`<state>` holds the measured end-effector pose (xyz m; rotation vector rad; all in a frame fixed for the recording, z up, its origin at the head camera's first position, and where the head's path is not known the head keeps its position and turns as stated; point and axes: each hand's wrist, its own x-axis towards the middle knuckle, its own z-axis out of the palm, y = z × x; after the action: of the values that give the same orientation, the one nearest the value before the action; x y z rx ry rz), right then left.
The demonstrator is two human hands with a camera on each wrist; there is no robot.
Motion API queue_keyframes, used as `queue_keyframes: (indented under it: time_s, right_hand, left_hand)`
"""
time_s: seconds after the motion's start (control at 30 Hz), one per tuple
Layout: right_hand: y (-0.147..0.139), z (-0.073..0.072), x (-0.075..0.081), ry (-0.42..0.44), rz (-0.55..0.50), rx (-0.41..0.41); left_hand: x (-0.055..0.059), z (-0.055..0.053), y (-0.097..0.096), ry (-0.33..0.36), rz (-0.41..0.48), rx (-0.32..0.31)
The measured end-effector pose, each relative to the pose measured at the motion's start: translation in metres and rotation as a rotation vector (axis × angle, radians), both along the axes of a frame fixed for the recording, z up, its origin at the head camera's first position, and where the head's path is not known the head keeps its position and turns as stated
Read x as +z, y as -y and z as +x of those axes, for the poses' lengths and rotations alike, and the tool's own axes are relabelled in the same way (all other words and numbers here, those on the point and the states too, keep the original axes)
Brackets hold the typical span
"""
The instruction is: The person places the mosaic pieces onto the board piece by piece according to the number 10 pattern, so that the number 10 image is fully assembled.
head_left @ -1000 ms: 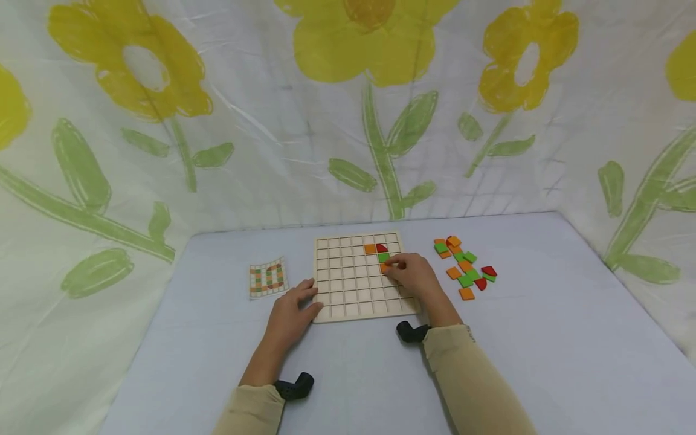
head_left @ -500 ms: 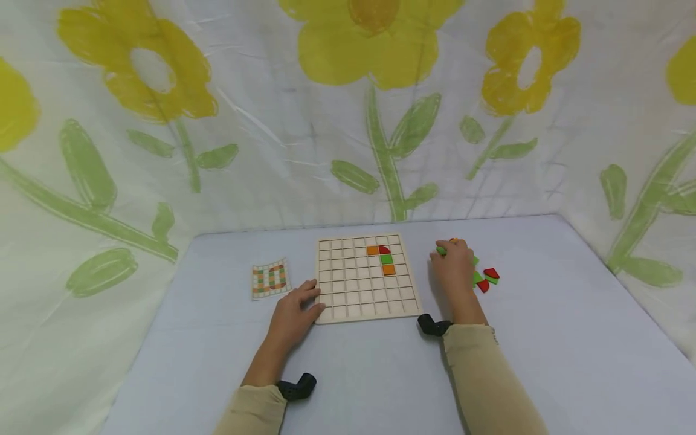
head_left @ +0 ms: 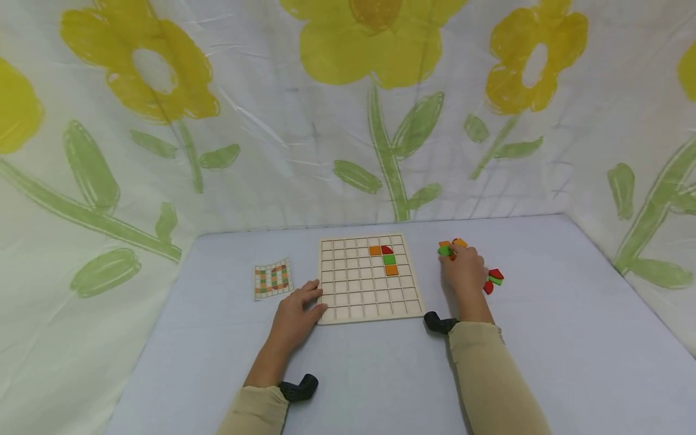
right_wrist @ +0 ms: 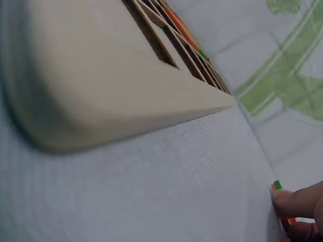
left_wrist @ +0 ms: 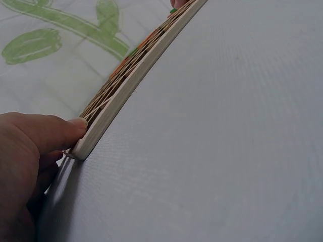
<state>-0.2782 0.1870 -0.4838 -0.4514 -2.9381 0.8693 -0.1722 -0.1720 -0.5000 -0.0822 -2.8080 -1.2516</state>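
My left hand (head_left: 293,315) rests at the near left corner of the wooden grid board (head_left: 353,294), its thumb on the rim in the left wrist view. On the board lie two orange square tiles (head_left: 391,270), a red quarter-round tile (head_left: 386,249) and a green square tile (head_left: 389,259). Right of the board, my right hand (head_left: 465,270) reaches into the loose tiles with bent fingers, covering many of them. A green tile (head_left: 444,251) shows at its fingertips. In the right wrist view, orange shows between thumb and finger; I cannot tell whether a tile is gripped.
A paper pattern card (head_left: 272,279) with a coloured grid lies left of the board. Red and green tiles (head_left: 495,274) lie to the right of my right hand. A flower-printed cloth (head_left: 272,151) hangs behind the table (head_left: 370,374).
My right hand has left an orange tile in the board below the green one and moved right to the loose tiles. My left hand has stayed at the board.
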Motion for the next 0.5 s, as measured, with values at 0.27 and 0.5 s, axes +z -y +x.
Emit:
queue_keyframes:
  time_s: [0.27, 0.5]
  right_hand:
    - [-0.005, 0.005, 0.007, 0.003, -0.013, 0.051]
    - [-0.006, 0.006, 0.012, 0.066, -0.045, 0.231]
  left_hand:
    - [0.0, 0.0, 0.001, -0.014, -0.005, -0.001]
    - [0.001, -0.001, 0.001, -0.004, 0.002, -0.007]
